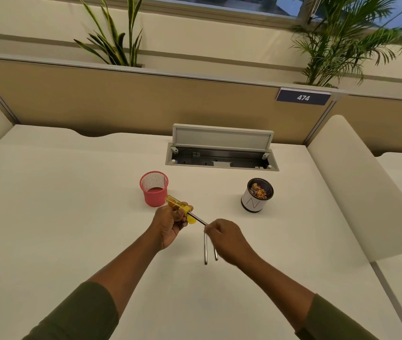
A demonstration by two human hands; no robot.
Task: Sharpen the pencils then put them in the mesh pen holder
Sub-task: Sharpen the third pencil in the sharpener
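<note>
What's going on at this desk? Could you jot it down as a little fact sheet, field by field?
Left hand: grips a yellow sharpener
Right hand: holds the end of a pencil pushed into the sharpener
Spare pencils: two, lying side by side on the desk below the hands
Mesh pen holder: pink, upright, empty so far
White cup: upright, holds shavings
Hatch: lid open, at the desk's far edge

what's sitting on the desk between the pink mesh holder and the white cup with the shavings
Nothing: in the head view the desk is bare between the pink mesh holder and the white cup.
</note>
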